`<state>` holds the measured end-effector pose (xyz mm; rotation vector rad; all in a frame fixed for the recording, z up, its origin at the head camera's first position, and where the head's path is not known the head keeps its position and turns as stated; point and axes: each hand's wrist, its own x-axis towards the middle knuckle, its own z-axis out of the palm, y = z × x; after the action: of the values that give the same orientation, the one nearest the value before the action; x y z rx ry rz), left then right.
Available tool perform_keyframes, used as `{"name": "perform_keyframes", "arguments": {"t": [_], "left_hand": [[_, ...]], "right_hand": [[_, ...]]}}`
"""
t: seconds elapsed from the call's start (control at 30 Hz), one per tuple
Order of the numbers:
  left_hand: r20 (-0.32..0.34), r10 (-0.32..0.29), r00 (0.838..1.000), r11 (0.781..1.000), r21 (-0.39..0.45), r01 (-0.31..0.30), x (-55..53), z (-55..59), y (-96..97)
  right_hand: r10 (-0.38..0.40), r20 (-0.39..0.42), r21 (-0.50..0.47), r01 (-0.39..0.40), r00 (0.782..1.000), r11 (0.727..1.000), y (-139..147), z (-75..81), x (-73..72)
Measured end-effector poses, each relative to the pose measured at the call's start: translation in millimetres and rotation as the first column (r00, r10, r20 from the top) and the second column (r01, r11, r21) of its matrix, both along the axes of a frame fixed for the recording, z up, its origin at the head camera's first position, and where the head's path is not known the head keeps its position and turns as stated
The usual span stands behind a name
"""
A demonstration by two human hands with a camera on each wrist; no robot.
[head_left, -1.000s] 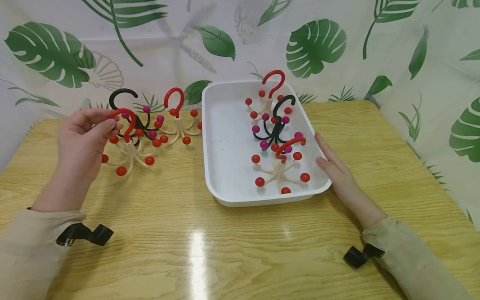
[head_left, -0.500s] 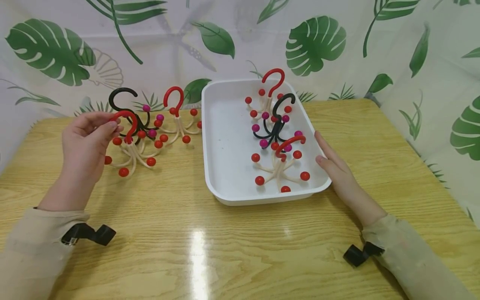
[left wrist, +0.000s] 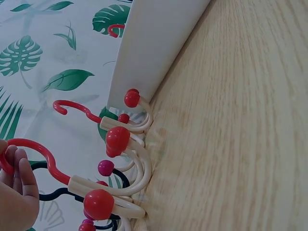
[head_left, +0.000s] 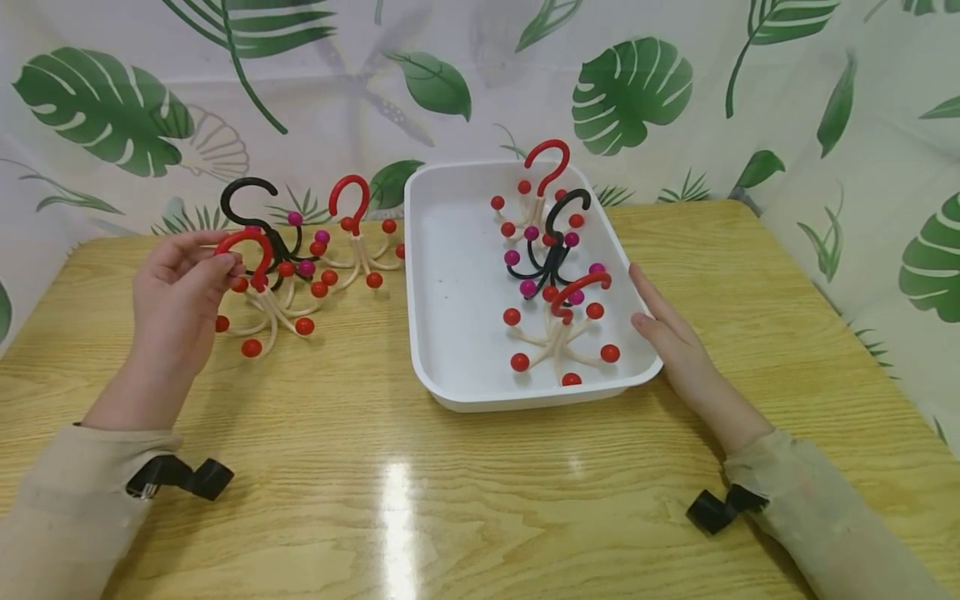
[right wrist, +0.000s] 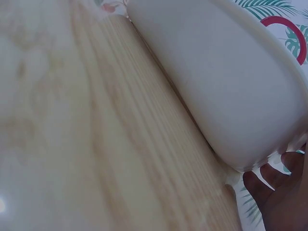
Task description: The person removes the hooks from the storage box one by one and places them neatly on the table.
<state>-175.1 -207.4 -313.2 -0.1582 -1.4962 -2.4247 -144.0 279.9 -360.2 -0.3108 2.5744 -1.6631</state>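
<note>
Edging slightly towards three o'clock this last second, the left hand [head_left: 178,296] pinches a red-hooked hanger [head_left: 267,306] at nine o'clock of the white tray [head_left: 450,308], seemingly nearer but outside it, while the right hand [head_left: 678,346] rests straight fingers [head_left: 655,297] against the tray's four-o'clock side.

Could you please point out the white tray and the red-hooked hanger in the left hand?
White tray [head_left: 461,325], head view: bare inner floor.
Red-hooked hanger [left wrist: 89,186], left wrist view: pale stem.
</note>
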Motion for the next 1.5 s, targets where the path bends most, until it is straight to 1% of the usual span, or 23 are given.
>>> {"name": "perform_keyframes", "arguments": {"t": [0.1, 0.2, 0.27, 0.37, 0.47, 0.53, 0.63, 0.73, 0.83, 0.93, 1.03, 1.23, 1.37, 1.5], "left_hand": [[0.006, 0.030, 1.000, 0.999, -0.009, -0.030, 0.3, 0.7, 0.5], [-0.004, 0.103, 0.995, 0.995, -0.009, -0.103, -1.6, 4.1, 1.6], [-0.022, 0.169, 0.985, 0.986, 0.006, -0.169, -3.9, 8.4, 2.0], [-0.065, 0.247, 0.967, 0.968, 0.063, -0.243, -7.4, 16.6, 3.0], [-0.107, 0.284, 0.953, 0.956, 0.110, -0.273, -9.4, 26.3, 7.0], [-0.139, 0.284, 0.949, 0.956, 0.110, -0.271, -9.5, 32.6, 13.1], [-0.179, 0.252, 0.951, 0.967, 0.073, -0.242, -8.3, 40.9, 27.8], [-0.201, 0.183, 0.962, 0.983, 0.029, -0.181, -6.4, 46.4, 45.6], [-0.202, 0.112, 0.973, 0.993, -0.004, -0.115, -4.9, 49.6, 63.6], [-0.202, 0.050, 0.978, 0.997, -0.046, -0.060, -4.4, 50.6, 80.3], [-0.192, 0.002, 0.981, 0.995, -0.100, -0.022, -3.2, 50.0, 95.9], [-0.155, -0.096, 0.983, 0.979, -0.195, 0.065, 0.1, 46.6, 123.8], [-0.145, -0.143, 0.979, 0.961, -0.256, 0.102, 0.8, 43.9, 140.7], [-0.163, -0.193, 0.968, 0.948, -0.287, 0.140, 1.9, 41.1, 155.8]], "right_hand": [[0.001, -0.005, 0.006, -0.001, 1.000, 1.000, 0.0, -0.4, 0.1], [0.001, -0.007, 0.007, -0.001, 1.000, 1.000, -0.2, -0.5, 0.1], [0.002, -0.008, 0.007, -0.002, 1.000, 1.000, -0.3, -0.5, 0.1], [0.003, -0.008, 0.006, -0.003, 1.000, 1.000, -0.3, -0.8, 0.2], [0.006, -0.006, 0.004, -0.006, 1.000, 1.000, -0.2, -1.1, 0.5], [0.006, -0.001, 0.001, -0.006, 1.000, 1.000, -0.2, -1.0, 1.0], [0.007, 0.006, -0.008, -0.007, 1.000, 1.000, -0.5, -0.6, 1.9], [0.013, 0.003, -0.017, -0.013, 1.000, 1.000, -0.8, -0.3, 2.6], [0.020, -0.007, -0.019, -0.020, 1.000, 1.000, -1.2, 0.0, 3.0], [0.021, -0.012, -0.019, -0.021, 1.000, 1.000, -1.7, 0.3, 3.2], [0.016, -0.014, -0.012, -0.016, 1.000, 1.000, -2.0, 0.8, 3.4], [0.014, -0.012, -0.017, -0.014, 1.000, 1.000, -1.8, 0.6, 3.1], [0.013, -0.005, -0.019, -0.013, 1.000, 1.000, -1.3, 0.1, 2.1], [0.013, -0.003, -0.015, -0.013, 1.000, 1.000, -1.3, 0.2, 1.7]]}}
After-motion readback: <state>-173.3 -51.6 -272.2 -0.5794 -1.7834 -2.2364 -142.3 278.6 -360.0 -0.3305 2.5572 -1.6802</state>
